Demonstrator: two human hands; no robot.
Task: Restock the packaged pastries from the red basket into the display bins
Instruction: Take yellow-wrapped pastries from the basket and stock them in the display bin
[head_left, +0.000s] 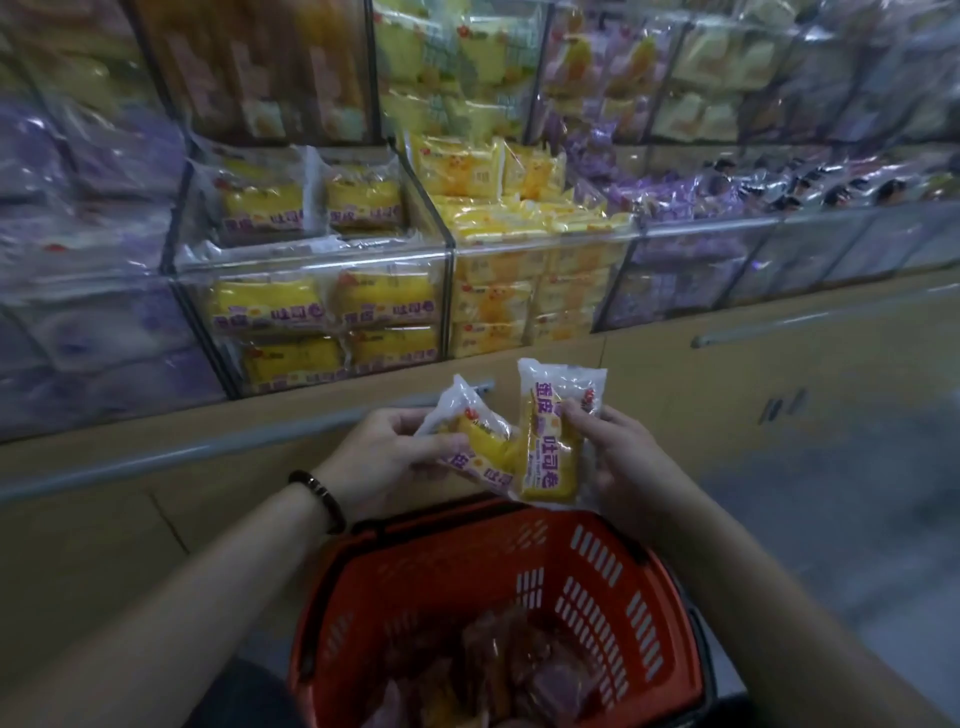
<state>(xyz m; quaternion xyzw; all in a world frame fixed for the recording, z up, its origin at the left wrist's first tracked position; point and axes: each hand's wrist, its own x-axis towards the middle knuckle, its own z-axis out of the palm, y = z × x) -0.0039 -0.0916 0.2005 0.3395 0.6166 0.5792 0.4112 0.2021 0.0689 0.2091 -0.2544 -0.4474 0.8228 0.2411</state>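
My left hand (387, 457) grips a yellow packaged pastry (475, 444), tilted, above the red basket (613, 566). My right hand (618, 449) holds a second yellow pastry pack (550, 441) upright beside it, and the two packs touch. Several more packs, purple and orange, lie dim in the bottom of the basket. Straight ahead stands a clear display bin (311, 260) that holds matching yellow packs with purple lettering.
A bin of lighter yellow packs (524, 223) stands to the right of it, and bins of purple packs (78, 218) flank both sides. More bins stack higher up. A wooden cabinet front with a metal rail (171, 452) runs below the bins.
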